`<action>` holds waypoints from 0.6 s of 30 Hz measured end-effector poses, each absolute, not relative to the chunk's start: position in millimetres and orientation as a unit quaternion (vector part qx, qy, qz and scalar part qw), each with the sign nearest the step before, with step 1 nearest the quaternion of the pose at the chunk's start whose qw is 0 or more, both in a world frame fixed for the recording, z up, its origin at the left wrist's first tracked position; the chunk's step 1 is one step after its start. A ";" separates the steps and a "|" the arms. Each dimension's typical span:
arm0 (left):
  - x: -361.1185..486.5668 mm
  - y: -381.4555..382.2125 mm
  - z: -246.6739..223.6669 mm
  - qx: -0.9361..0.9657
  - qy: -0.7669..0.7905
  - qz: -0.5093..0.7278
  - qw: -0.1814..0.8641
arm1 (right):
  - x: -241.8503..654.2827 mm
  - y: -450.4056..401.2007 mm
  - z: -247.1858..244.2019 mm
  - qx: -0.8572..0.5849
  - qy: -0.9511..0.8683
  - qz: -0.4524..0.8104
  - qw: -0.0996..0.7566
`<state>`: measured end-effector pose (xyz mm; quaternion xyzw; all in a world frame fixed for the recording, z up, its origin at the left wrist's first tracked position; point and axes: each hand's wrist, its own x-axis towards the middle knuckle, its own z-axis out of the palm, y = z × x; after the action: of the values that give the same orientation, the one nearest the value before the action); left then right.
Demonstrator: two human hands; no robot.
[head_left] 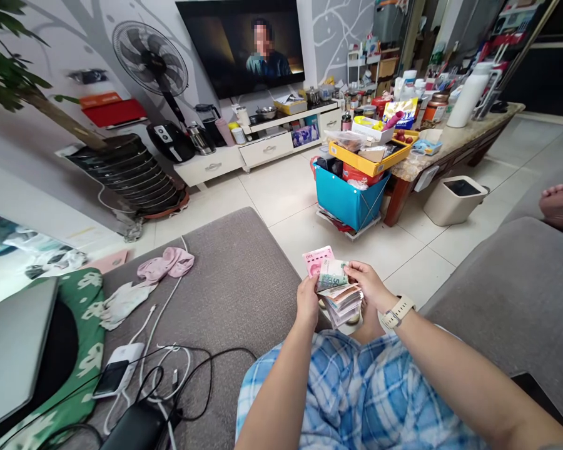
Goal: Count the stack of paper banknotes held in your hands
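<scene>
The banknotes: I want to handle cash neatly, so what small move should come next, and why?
Probably ease the green note free with the right hand, the left hand steadying the rest. The right fingertips pinch its right end, and it lies over the pink note, while the other notes spread unevenly below, so a quick pull could scatter them.

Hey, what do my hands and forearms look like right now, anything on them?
Your right hand has a cream band, likely a watch strap, at the wrist. Your left hand has nothing on its wrist. No gloves or sleeves show.
</scene>
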<state>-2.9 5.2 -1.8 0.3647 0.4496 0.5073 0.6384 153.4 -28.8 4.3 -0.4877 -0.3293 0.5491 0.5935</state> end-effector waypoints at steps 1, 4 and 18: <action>-3.2 5.6 -2.5 0.369 0.449 0.509 0.635 | 153.4 -28.2 3.2 -0.486 -0.328 0.550 0.594; -4.8 6.2 -3.1 0.372 0.451 0.512 0.630 | 153.3 -25.9 -0.6 -0.482 -0.334 0.547 0.598; -9.5 8.2 -4.6 0.389 0.440 0.509 0.629 | 147.9 -23.5 -3.4 -0.475 -0.338 0.540 0.607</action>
<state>-9.5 8.2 -4.6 0.3894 0.4397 0.5089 0.6294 147.9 -23.5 -3.4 -0.4753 -0.3376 0.5396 0.6075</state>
